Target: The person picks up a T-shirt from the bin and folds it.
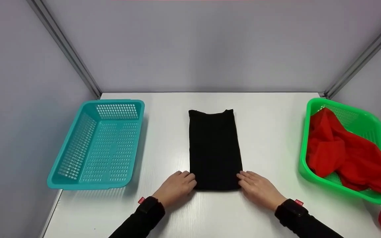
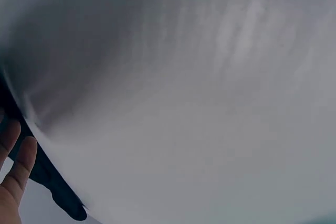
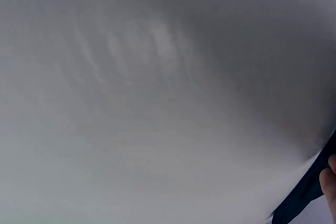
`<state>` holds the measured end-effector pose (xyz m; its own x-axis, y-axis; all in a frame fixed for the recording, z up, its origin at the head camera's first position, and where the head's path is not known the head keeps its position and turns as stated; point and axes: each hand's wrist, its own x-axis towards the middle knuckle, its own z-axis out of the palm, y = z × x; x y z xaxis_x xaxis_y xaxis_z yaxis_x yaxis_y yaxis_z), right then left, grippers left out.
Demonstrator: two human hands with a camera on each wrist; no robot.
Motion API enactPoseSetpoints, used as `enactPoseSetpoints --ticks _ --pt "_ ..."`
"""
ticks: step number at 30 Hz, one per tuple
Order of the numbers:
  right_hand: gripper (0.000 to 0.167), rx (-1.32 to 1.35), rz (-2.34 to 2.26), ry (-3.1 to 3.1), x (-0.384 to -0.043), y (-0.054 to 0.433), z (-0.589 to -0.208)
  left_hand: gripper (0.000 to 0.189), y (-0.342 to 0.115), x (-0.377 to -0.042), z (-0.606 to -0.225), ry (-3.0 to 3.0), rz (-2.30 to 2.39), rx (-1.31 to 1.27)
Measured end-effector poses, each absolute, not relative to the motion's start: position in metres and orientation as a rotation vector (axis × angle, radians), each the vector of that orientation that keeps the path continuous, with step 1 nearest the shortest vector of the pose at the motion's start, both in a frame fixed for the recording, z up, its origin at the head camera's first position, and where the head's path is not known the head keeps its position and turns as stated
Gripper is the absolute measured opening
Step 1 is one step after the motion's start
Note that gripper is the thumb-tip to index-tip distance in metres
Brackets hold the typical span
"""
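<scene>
A black garment (image 1: 214, 148), folded into a long rectangle, lies flat on the white table. Its far edge dips unevenly between two raised corners, while the near edge is nearly straight. My left hand (image 1: 177, 185) is at the near left corner, fingertips on the garment's side edge. On the opposite side, my right hand (image 1: 260, 188) touches the near right corner with its fingertips. Extended fingers (image 2: 23, 163) lie against the dark cloth in the left wrist view. Only a bit of the right fingers (image 3: 328, 182) shows in the right wrist view, beside the cloth edge.
To the left stands a teal plastic basket (image 1: 137, 145) with nothing in it. A green basket (image 1: 303, 155) on the right holds red cloth (image 1: 352, 152), part of which hangs over its near right rim. Grey panels (image 1: 210, 46) enclose the table's back and sides.
</scene>
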<state>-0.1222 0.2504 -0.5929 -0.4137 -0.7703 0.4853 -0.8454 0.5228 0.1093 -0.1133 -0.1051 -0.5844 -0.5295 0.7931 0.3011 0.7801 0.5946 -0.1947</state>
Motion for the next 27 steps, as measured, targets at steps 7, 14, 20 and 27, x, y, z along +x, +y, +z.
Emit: enactPoseSetpoints --ticks 7,14,20,27 --pt "0.026 1.158 0.524 -2.371 -0.128 0.250 -0.564 0.019 -0.107 -0.119 -0.554 -2.448 -0.368 -1.136" --pt "0.032 0.968 0.975 -2.485 -0.132 0.245 -0.519 0.021 -0.110 -0.123 -0.510 -2.545 -0.848 -0.997" --pt "0.020 0.860 1.451 -2.685 -0.129 0.246 -0.485 0.016 -0.117 -0.123 -0.477 -2.671 -1.395 -0.928" --pt "0.013 0.590 2.096 -2.773 -0.137 0.243 -0.472 0.010 -0.121 -0.132 -0.469 -2.741 -2.010 -0.678"
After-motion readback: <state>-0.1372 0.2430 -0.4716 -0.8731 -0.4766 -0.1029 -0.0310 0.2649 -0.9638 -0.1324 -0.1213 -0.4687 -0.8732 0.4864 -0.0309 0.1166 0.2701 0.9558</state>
